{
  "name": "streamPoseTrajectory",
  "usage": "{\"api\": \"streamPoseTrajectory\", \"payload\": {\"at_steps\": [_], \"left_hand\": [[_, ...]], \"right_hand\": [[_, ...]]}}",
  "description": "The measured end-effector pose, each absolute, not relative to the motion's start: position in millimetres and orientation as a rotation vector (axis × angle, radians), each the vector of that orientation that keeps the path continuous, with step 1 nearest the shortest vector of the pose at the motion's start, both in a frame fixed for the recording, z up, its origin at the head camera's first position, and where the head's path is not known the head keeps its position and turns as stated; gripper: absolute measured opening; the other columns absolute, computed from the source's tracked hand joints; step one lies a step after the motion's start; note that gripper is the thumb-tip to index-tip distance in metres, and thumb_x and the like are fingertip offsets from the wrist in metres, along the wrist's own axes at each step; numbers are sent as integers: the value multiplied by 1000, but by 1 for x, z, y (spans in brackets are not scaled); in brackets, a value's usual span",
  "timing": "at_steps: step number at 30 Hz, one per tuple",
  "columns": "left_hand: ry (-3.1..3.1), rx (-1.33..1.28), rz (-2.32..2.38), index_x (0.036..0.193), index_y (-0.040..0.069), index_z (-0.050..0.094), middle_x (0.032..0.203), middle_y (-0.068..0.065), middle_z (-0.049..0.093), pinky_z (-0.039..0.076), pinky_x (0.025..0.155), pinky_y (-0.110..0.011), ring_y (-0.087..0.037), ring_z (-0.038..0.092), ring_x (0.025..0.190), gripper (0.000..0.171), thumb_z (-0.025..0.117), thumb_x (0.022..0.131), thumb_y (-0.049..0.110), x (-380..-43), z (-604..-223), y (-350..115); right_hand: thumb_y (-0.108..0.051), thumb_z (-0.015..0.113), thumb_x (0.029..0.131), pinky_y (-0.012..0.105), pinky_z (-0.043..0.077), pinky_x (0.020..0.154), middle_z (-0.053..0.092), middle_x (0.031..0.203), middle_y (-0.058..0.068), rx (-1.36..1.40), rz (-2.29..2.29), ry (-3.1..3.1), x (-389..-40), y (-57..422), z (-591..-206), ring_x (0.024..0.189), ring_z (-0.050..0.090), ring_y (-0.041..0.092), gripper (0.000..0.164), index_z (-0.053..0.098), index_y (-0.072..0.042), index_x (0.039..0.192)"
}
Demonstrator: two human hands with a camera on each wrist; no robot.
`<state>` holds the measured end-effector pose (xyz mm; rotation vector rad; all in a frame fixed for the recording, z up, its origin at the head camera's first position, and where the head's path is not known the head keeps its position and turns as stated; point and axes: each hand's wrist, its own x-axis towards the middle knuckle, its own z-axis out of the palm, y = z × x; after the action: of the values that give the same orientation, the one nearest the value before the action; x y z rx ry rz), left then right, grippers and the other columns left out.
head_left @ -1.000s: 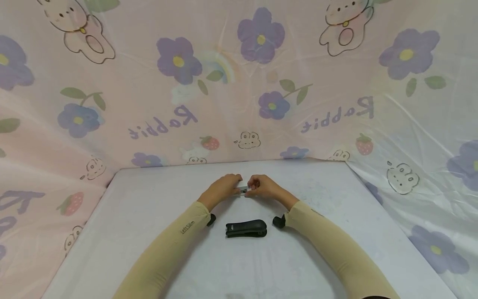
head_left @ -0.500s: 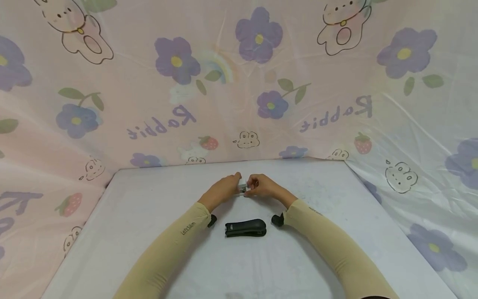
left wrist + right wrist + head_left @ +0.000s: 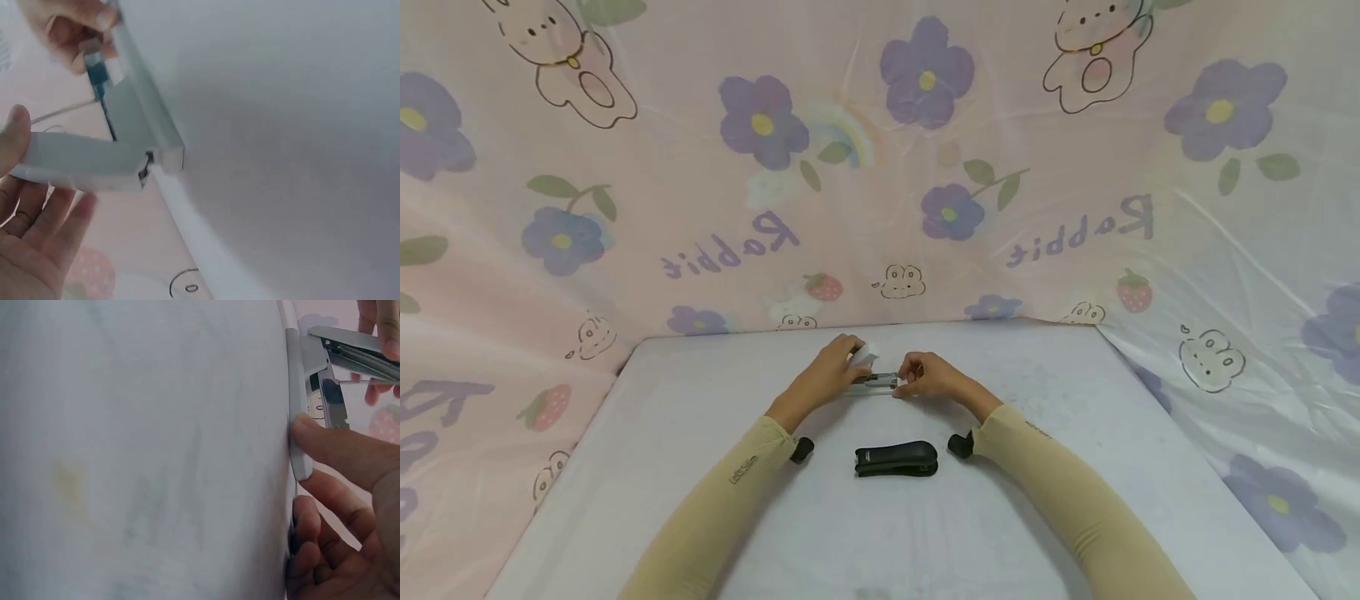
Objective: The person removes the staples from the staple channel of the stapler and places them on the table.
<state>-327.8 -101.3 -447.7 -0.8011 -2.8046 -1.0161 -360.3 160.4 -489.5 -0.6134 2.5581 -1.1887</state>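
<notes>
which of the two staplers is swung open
The pale stapler held by the left hand and right hand: its top is raised away from its base. The black stapler on the table lies folded.

2 beige sleeves (image 3: 709,510), dark lettering (image 3: 743,469)

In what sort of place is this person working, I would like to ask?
Probably an indoor, makeshift tabletop workspace, perhaps a recording booth: a printed curtain hangs behind and beside a white table, where an opened light-grey stapler is held.
</notes>
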Motion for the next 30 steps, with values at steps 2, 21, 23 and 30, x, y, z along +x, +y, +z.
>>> {"api": "streamPoseTrajectory", "payload": {"at_steps": [2,21,23,30], "left_hand": [[-2780,-766,-1037,133,-1,61,126,-16,67,54,103,-52,-35,65,118,42,79,100,19,-325,-446,-109],[-2748,-513,-1172,127,9,64,132,-16,71,45,115,-60,-46,59,136,36,78,101,29,-317,-453,-142],[-2740,-496,-1186,124,10,64,132,-16,72,45,114,-61,-47,59,136,33,79,100,28,-317,-452,-143],[-2741,-513,-1207,122,10,63,131,-16,71,44,115,-62,-48,58,137,33,79,100,28,-317,-452,-150]], "right_hand": [[-20,92,87,29,43,71,60,87,1,-628,-1187,2557,-360,160,-490,79,52,15,29,68,-11,102],[-16,89,89,29,42,71,57,88,1,-669,-1150,2489,-361,161,-482,78,50,15,30,64,-8,103],[-15,89,89,29,43,71,57,88,1,-676,-1143,2492,-361,162,-481,78,50,15,30,63,-8,103],[-15,89,89,28,43,69,57,88,1,-673,-1124,2503,-361,160,-481,77,49,15,30,63,-9,103]]}}
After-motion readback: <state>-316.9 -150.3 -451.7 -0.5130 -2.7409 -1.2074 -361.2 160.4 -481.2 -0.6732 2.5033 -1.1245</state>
